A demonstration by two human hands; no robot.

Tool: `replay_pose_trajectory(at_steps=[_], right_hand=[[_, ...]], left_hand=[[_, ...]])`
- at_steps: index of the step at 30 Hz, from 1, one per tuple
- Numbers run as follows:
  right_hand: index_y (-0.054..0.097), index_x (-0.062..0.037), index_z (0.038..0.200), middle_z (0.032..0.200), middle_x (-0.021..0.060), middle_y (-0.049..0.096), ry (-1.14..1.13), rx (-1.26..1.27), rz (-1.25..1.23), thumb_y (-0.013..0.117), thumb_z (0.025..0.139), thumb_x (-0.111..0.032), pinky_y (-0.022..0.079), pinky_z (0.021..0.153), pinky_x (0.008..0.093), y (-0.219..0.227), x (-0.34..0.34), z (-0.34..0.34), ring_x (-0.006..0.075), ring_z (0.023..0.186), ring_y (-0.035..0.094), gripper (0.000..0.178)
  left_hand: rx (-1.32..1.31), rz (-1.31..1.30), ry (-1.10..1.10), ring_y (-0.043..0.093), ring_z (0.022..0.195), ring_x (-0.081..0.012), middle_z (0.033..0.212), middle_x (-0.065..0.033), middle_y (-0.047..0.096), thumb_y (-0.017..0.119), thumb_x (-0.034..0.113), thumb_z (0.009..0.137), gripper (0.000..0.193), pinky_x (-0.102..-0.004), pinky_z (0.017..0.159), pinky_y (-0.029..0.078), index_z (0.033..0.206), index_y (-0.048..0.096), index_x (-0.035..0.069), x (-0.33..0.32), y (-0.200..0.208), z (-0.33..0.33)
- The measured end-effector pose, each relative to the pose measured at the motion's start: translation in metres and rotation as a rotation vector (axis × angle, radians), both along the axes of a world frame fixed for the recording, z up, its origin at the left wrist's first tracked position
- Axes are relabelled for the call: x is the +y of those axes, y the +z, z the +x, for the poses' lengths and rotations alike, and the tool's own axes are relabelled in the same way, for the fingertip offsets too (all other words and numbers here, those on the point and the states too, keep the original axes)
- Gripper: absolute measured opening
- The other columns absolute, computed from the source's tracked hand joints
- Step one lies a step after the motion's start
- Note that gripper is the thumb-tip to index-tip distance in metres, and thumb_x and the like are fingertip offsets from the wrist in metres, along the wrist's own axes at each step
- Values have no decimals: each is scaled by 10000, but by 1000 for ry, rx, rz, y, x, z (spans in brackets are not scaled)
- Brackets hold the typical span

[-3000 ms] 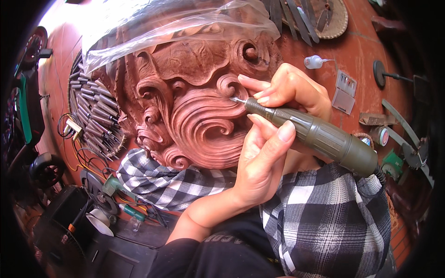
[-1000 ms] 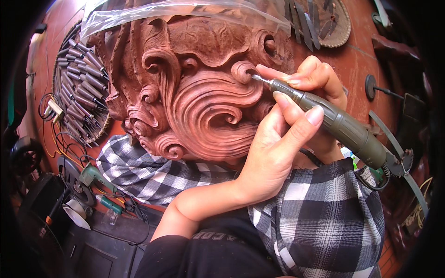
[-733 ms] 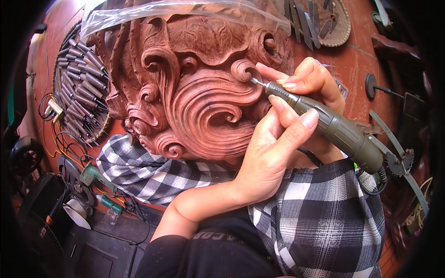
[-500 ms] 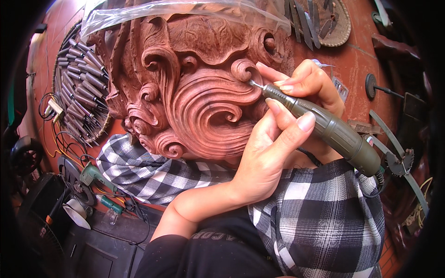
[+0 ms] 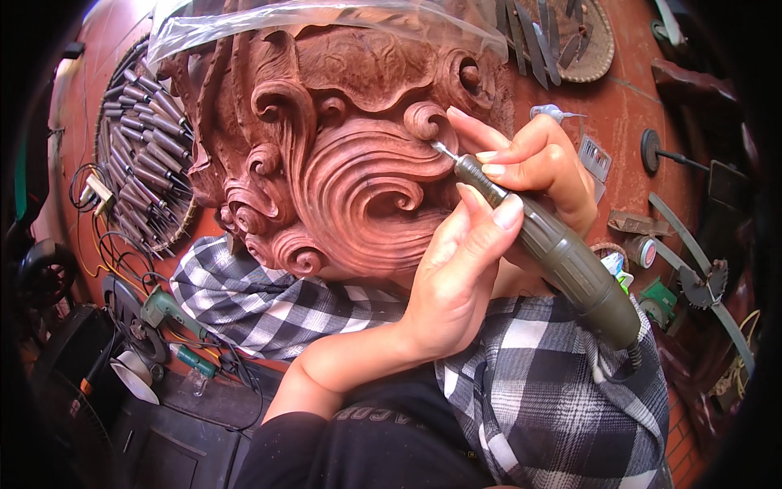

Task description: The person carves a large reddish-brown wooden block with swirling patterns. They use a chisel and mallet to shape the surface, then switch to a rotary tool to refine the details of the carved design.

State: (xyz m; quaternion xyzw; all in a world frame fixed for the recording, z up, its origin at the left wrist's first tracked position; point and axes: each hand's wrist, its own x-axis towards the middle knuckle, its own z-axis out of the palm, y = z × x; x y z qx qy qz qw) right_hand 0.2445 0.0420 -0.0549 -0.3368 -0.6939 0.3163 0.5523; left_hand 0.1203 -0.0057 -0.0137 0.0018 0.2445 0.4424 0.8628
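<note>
A reddish-brown wood carving [image 5: 350,187] of flowing waves and curled scrolls fills the middle. An olive-green rotary carving tool [image 5: 570,261] lies aslant across my hands, its thin metal bit touching or nearly touching the carving just below a round scroll [image 5: 425,121] at the upper right. My right hand [image 5: 550,171] is closed around the tool's front part, fingertips near its neck; its index finger extends toward the scroll. With thumb and fingers closed, my left hand [image 5: 460,277] pinches the tool's body from the near side. A black-and-white plaid cloth [image 5: 562,383] covers my right arm.
Clear plastic sheet [image 5: 326,24] drapes the carving's far edge. On the left, a basket of wooden-handled chisels [image 5: 147,163] stands near cables and a green power tool [image 5: 167,310]. A basket with flat blades [image 5: 599,49], a small bottle [image 5: 550,112] and a tin [image 5: 643,251] are at right.
The tool's rear end has swung down toward me, and its tip has shifted slightly left. Both hands moved a little left with it, uncovering the small bottle and tin at right.
</note>
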Motion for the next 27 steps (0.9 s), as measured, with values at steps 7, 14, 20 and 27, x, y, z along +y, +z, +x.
replay_pose_trajectory(at_steps=[7, 14, 20, 27], right_hand=[[599, 41, 872, 847, 158, 573, -73, -125, 54, 817, 752, 44, 567, 908, 640, 5, 1, -6, 186, 747, 602, 249], [604, 33, 870, 828, 146, 581, -87, -196, 72, 830, 748, 48, 572, 909, 625, 9, -2, -10, 184, 737, 599, 258], [630, 37, 840, 790, 143, 620, -150, -192, 60, 806, 701, 70, 585, 916, 556, 11, -3, -17, 200, 725, 632, 227], [657, 24, 845, 787, 143, 651, -181, -171, 66, 797, 679, 66, 588, 921, 527, 9, -2, -21, 227, 729, 661, 221]], left_hand=[[106, 21, -81, 438, 1368, -204, 1459, -55, 451, 441, 349, 1063, 519, -412, 1158, 325, 1511, 310, 119, 2, -1, -6], [-100, -14, 6, 407, 1288, -122, 1352, -41, 480, 495, 251, 1068, 462, -318, 1125, 260, 1459, 380, 33, -2, -5, -13], [-105, -31, 17, 404, 1292, -123, 1354, -45, 470, 493, 235, 1066, 452, -314, 1126, 263, 1454, 379, 33, -2, -4, -16], [-130, -46, 39, 414, 1281, -118, 1335, -44, 479, 501, 224, 1065, 439, -305, 1122, 275, 1442, 394, 27, -1, -7, -18]])
